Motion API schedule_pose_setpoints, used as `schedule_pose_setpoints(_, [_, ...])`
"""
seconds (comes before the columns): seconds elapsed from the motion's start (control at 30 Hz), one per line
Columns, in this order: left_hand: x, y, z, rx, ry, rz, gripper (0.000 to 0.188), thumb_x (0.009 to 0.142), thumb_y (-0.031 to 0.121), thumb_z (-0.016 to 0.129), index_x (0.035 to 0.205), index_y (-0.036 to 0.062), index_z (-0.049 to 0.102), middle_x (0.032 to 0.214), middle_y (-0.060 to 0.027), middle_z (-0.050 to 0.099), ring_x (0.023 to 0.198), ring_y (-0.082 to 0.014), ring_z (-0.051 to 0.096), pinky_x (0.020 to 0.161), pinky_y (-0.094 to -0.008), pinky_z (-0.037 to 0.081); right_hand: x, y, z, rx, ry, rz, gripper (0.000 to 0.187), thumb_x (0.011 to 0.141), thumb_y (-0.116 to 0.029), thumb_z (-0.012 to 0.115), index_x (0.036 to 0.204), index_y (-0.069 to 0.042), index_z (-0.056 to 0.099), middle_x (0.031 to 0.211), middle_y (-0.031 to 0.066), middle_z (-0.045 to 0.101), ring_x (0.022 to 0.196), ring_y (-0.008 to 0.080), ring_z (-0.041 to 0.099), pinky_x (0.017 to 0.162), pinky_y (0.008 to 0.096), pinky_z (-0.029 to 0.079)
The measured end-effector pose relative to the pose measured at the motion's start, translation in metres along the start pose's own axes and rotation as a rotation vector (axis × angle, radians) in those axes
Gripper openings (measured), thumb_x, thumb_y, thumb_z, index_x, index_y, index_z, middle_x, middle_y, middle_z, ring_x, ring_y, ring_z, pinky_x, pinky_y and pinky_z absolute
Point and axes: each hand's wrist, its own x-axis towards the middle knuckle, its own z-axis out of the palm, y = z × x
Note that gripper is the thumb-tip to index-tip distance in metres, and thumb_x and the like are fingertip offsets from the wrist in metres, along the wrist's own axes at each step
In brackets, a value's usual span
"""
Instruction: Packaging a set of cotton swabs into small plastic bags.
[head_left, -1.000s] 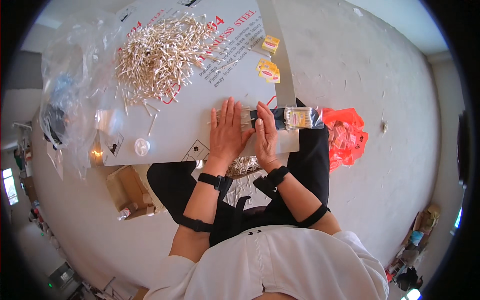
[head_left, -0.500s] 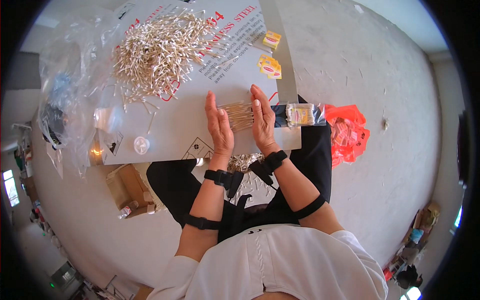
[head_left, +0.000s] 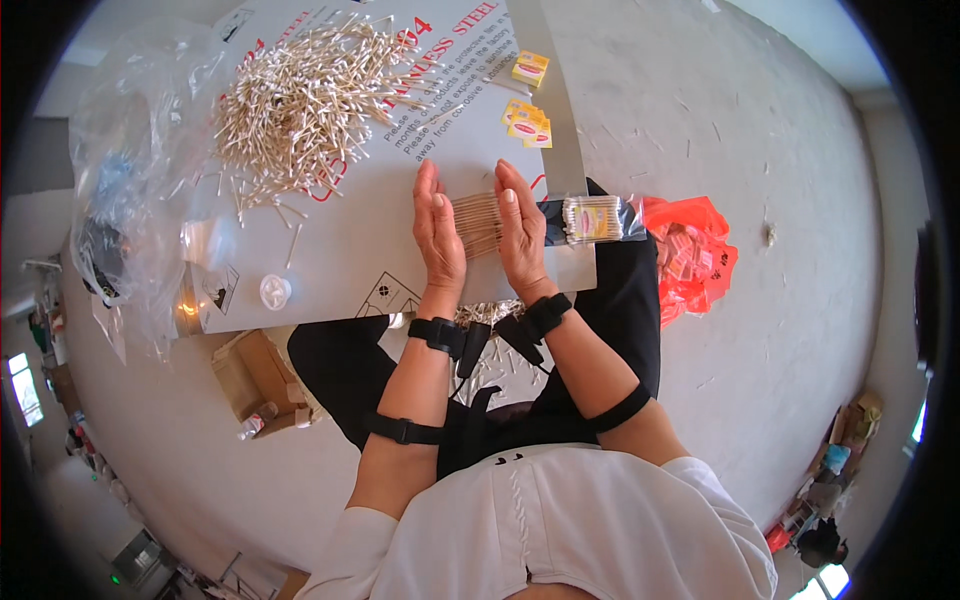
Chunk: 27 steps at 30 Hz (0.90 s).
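My left hand (head_left: 438,235) and my right hand (head_left: 521,235) face each other over the table, fingers held straight and nearly upright. A flat row of cotton swabs (head_left: 478,225) lies crosswise between them, its two ends pressed by my palms. The swab tips are hidden by the hands. Just right of my right hand, a clear packet of cotton swabs (head_left: 595,219) with a yellow card inside sits at the table's right edge. Farther off lie a small stack of yellow cards (head_left: 530,68) and several fanned yellow cards (head_left: 528,122).
A big heap of loose cotton swabs (head_left: 300,105) covers the far left of the grey table (head_left: 340,260). Beside it hangs a clear plastic bag (head_left: 150,110). A small white tub (head_left: 275,291) stands near the front edge. At the right is a red bag (head_left: 700,290); below left, a cardboard box (head_left: 255,370).
Both hands stay around the swabs, which now lie in a more even row. The table and its things have shifted slightly left and up in the view.
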Motion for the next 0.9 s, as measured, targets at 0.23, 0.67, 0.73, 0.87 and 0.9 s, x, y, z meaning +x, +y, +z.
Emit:
schedule_pose_setpoints(0.23, [-0.029,0.013,-0.009,0.946,-0.355,0.25,0.074,0.094,0.043,0.054,0.148,0.0002,0.028,0.153,-0.0197,0.029,0.144,-0.0335,0.024,0.117,-0.0502,0.017,-0.01,-0.01,-0.023,0.274,0.095,0.16,0.05,0.105,-0.03,0.041,0.138,0.007,0.042,0.139,0.0186,0.047,0.133,0.0254,0.043,0.114,0.0363,0.033])
schedule_pose_setpoints(0.67, [-0.021,0.014,-0.011,1.23,-0.644,0.26,0.088,0.086,0.049,0.061,0.148,-0.0009,0.024,0.157,-0.0191,0.022,0.147,-0.0326,0.017,0.117,-0.0543,0.011,-0.011,-0.017,-0.025,0.157,0.132,0.156,0.042,0.104,-0.028,0.045,0.131,0.002,0.053,0.136,0.0118,0.053,0.124,0.0174,0.049,0.106,0.0302,0.038])
schedule_pose_setpoints(0.73, [-0.023,0.008,-0.018,1.215,-0.658,0.278,0.086,0.087,0.05,0.059,0.148,-0.0012,0.026,0.156,-0.0196,0.023,0.146,-0.0329,0.019,0.117,-0.0544,0.012,-0.01,-0.016,-0.019,0.214,0.117,0.115,0.041,0.104,-0.027,0.044,0.131,0.002,0.053,0.138,0.0127,0.051,0.128,0.0193,0.046,0.108,0.0316,0.036])
schedule_pose_setpoints(0.87, [-0.015,0.002,-0.013,0.669,-0.27,0.213,0.071,0.099,0.042,0.044,0.149,-0.0031,0.023,0.156,-0.0207,0.023,0.146,-0.0334,0.02,0.118,-0.0467,0.015,-0.004,-0.007,-0.014,0.06,0.075,0.048,0.04,0.104,-0.026,0.043,0.133,0.002,0.051,0.14,0.0145,0.05,0.133,0.0232,0.043,0.111,0.0339,0.032])
schedule_pose_setpoints(0.9, [-0.013,0.001,-0.009,0.311,-0.081,0.111,0.066,0.102,0.04,0.04,0.149,-0.0038,0.023,0.155,-0.0209,0.024,0.146,-0.0332,0.021,0.118,-0.044,0.016,-0.003,-0.006,-0.011,0.035,0.08,0.047,0.04,0.104,-0.025,0.043,0.133,0.002,0.051,0.141,0.0154,0.049,0.133,0.0247,0.043,0.111,0.0345,0.031])
